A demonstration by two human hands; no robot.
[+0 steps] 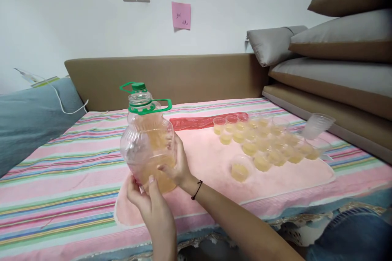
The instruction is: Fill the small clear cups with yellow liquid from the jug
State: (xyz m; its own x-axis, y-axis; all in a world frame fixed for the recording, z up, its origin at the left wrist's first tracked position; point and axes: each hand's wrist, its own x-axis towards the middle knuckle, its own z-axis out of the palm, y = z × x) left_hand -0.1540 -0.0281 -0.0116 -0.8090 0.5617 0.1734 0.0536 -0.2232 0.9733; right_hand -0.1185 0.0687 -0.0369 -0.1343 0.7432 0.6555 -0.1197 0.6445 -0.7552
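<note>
Clear plastic under the fingertips here: the left hand (151, 202) cups the lower side of a clear, ribbed plastic jug with a green ring handle (137, 140), thumb pressed to its front, while the right hand (180, 165) wraps the opposite side. Both sets of fingers are curled firmly against the plastic, and the jug sits over the left part of a soft pale-pink mat (205, 167); whether its base touches that mat is hard to tell.

No cap on the jug's mouth, and pale-yellow liquid fills its lower part! Just behind, also towards the mat's left, a second bottle shows its round green screw cap (139, 86), on tight by the look of it.

Outward now, and the mat's right half is crowded: rows of clear plastic cups holding pale-yellow liquid (261, 161), with one lone clear cup (239, 172) nearer the mat's front edge, also part-filled. By the mat's far edge lies a crumpled red plastic strip (191, 124); at its right end, a tilted stack of translucent plastic cups (318, 125).

So the pouring looks well advanced, with liquid left in the jug and that stack seemingly unfilled.
</note>
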